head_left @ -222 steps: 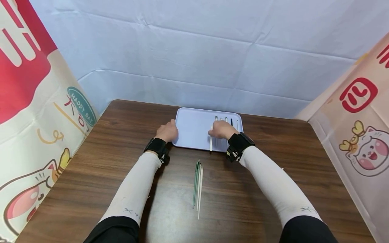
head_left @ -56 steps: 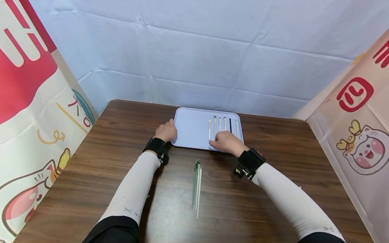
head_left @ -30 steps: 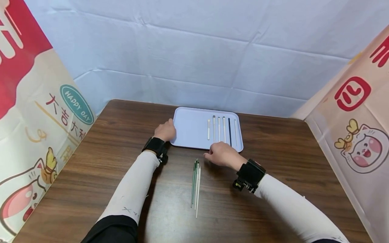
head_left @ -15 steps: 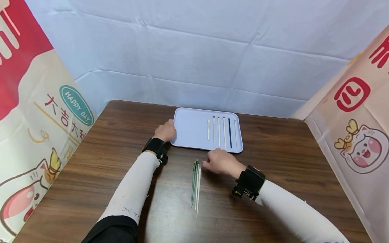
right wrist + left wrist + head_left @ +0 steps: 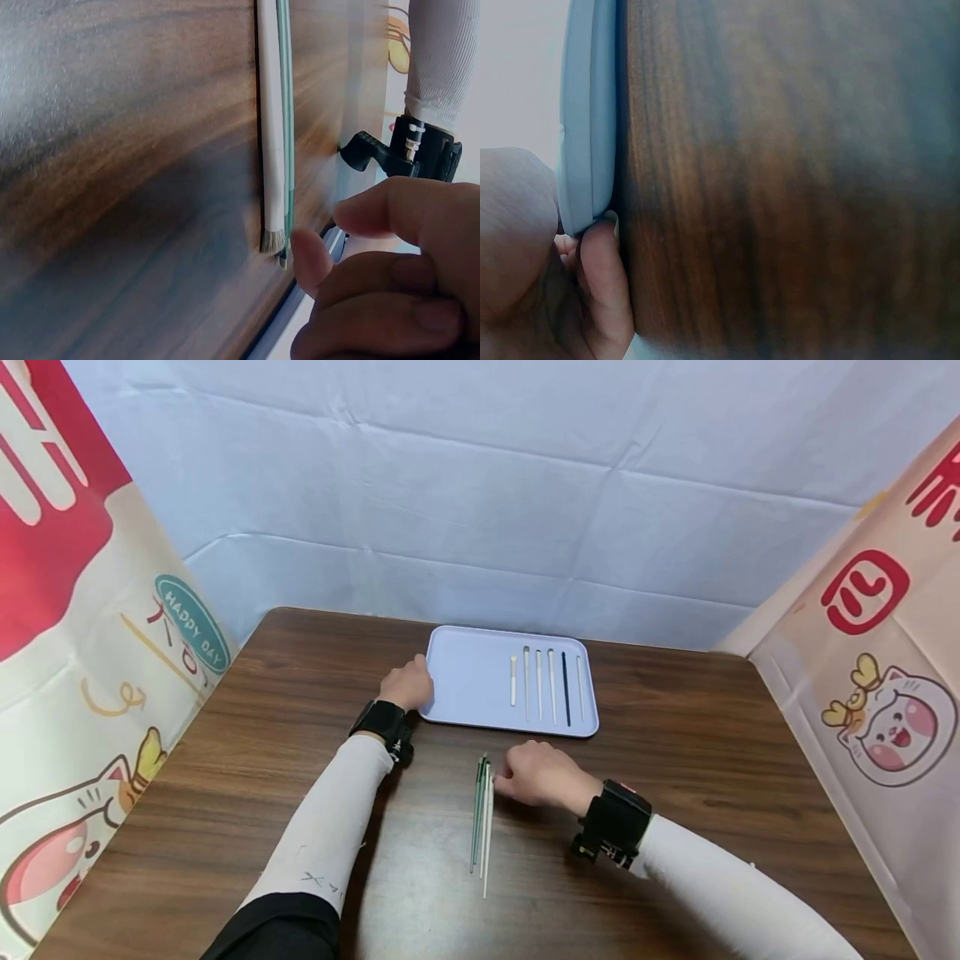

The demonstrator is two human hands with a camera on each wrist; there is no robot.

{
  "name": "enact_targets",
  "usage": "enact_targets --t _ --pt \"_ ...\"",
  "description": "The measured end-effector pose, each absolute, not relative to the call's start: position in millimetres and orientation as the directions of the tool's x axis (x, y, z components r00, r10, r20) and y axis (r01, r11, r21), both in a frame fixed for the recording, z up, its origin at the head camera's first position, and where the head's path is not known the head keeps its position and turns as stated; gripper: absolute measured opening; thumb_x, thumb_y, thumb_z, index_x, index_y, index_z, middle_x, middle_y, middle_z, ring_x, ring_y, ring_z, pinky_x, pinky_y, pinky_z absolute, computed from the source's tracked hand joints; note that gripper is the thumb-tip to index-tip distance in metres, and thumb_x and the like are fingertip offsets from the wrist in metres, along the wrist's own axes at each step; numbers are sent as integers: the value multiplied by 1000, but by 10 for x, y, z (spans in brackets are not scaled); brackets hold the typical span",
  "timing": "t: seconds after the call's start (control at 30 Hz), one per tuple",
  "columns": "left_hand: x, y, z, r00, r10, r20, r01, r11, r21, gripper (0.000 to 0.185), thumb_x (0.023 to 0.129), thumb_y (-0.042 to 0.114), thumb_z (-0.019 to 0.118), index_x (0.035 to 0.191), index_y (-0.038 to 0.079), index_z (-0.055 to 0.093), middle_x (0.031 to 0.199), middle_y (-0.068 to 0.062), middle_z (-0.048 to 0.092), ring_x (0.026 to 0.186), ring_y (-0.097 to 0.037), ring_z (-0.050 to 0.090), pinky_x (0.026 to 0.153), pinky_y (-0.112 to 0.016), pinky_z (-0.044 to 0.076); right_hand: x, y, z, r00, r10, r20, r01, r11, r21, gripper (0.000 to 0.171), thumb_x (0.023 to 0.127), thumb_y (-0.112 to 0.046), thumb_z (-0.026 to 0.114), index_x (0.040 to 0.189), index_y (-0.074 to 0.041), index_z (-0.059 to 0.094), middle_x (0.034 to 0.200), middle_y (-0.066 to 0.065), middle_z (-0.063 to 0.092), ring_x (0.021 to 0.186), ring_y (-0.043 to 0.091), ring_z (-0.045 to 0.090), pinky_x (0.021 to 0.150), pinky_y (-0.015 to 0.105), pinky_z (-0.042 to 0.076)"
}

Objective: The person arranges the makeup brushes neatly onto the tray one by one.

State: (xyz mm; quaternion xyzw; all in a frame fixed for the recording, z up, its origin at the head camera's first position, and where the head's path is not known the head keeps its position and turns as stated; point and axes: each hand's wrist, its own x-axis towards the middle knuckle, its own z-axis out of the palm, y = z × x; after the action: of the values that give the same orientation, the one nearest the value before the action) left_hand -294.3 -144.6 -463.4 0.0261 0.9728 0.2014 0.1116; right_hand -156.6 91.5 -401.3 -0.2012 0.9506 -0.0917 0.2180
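My left hand (image 5: 406, 684) grips the left rim of a pale lavender tray (image 5: 468, 677); the left wrist view shows a fingertip (image 5: 604, 255) under the tray's corner (image 5: 589, 150). On the tray's right half lie several slim brushes in a row, among them a short white brush (image 5: 513, 681) and a black brush (image 5: 566, 689). Below the tray my right hand (image 5: 542, 772) is just right of a small bundle of green brushes (image 5: 477, 818) and white brushes (image 5: 487, 835). It holds nothing; thumb and forefinger are apart near the bristle ends (image 5: 274, 241), the other fingers curled.
The brown wooden table (image 5: 315, 693) has a pale cloth backdrop (image 5: 450, 485) behind it. Printed curtains stand at the left (image 5: 82, 693) and right (image 5: 870, 693). Black camera straps sit on both wrists.
The white brush that my right hand held 7.4 s ago now lies leftmost in the tray's row. My right hand has drawn back off the tray towards the bundle. My left hand stays at the rim.
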Motion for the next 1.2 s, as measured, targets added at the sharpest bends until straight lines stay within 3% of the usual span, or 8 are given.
enact_targets --t 0.63,1.2 --pt "-2950 -1448 -4639 -973 90 -212 -3 915 403 36 107 19 32 135 -2 41 112 -18 59 89 -36 58 78 -46 48 -1379 851 -4077 -788 -432 -438 -345 900 -266 49 97 -33 64 55 -18 44 54 -7 35 49 11 35 48 28 27" --pt "-2924 -1445 -4610 -971 95 -218 0 917 400 37 108 19 31 137 -2 39 114 -18 59 93 -36 58 83 -47 49 -1329 783 -4169 -799 -413 -437 -355 911 -211 44 93 -36 67 57 -18 49 57 -5 46 52 13 43 49 30 36"
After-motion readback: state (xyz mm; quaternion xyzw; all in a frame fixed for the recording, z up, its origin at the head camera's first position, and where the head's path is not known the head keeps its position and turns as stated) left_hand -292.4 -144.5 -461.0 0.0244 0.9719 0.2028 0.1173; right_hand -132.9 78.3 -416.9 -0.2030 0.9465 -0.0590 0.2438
